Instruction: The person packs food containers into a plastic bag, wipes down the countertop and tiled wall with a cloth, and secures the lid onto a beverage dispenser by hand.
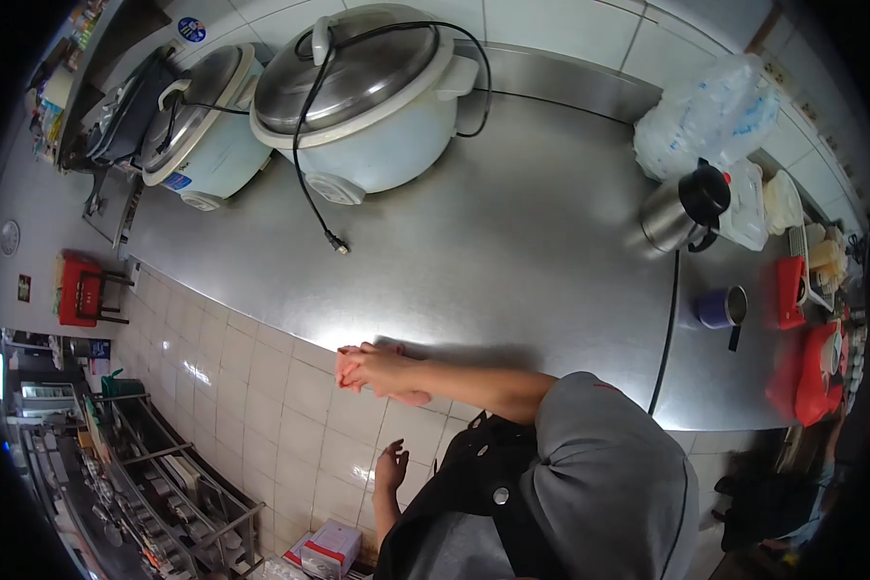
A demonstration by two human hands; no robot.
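Cloth, pink (pixel 342 364), is at the front edge of the steel surface (pixel 512 232), bunched under the right hand (pixel 375 370); one fold shows past the fingertips and another below the wrist. Right hand: closed on the cloth, back of the hand uppermost, fingers bent over the fabric and pointing toward the surface's left end. Right forearm (pixel 483 387) runs nearly level along the surface's front edge, crossing ahead of the body; the elbow is bent, just outside the grey sleeve (pixel 614 464). How hard the hand presses on the surface, cannot tell. Left hand (pixel 391 466): open, fingers loosely bent, held out in front of the surface and apart from it, above the tiled floor (pixel 295 425). Left forearm (pixel 386 512) rises steeply beside the black apron (pixel 478 459), hand uppermost. At the back left of the surface stand a large rice cooker (pixel 387 159) and, closer to the surface's left end, a smaller rice cooker (pixel 213 150). Black cord (pixel 309 111) drapes over the large cooker's lid, its plug (pixel 337 244) resting on the surface. Toward the surface's right end: steel jug (pixel 669 220) at the back, purple cup (pixel 720 307) nearer the front.
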